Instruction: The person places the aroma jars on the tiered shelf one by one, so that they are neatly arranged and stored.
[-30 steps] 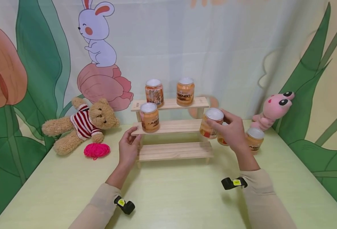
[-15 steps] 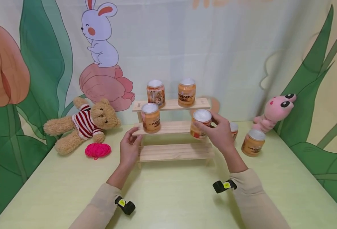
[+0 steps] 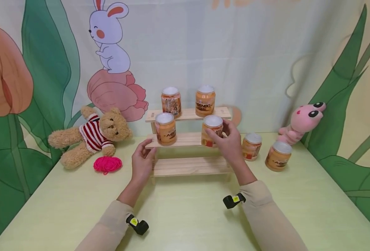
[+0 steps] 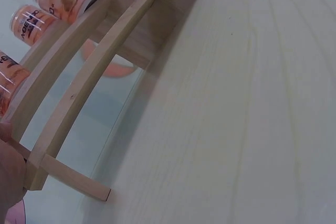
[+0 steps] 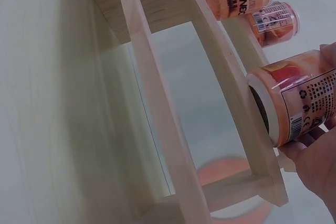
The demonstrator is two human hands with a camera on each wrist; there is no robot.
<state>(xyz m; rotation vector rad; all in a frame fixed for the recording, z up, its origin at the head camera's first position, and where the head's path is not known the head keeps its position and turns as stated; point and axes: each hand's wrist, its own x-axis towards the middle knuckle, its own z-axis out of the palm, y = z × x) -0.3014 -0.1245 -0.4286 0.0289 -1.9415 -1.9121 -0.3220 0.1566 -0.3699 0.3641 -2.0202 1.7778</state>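
The right hand [image 3: 228, 142] grips an orange jar [image 3: 212, 131] with a white lid, fingers curled round its side, and holds it at the right part of the middle shelf of the wooden step rack [image 3: 188, 139]. In the right wrist view the jar [image 5: 296, 103] sits just above the shelf edge, its base close to the wood; whether it already touches cannot be told. A second ago this hand held the jar off to the right of the rack, in front of the two jars on the table; half a second ago it was at the rack's right end; now it has come further left and inward over the shelf.

The left hand [image 3: 142, 163] rests against the left end of the middle shelf, thumb at the board's edge and fingers relaxed beside the frame, in the same place as before.

Left of the held jar, near the left hand, another jar [image 3: 165, 128] stands on the same shelf. Above the right hand two jars [image 3: 188, 101] stand on the top shelf. To the right of the right hand two more jars [image 3: 266, 151] stand on the table [image 3: 185, 216], now fully in view since the hand moved away from them
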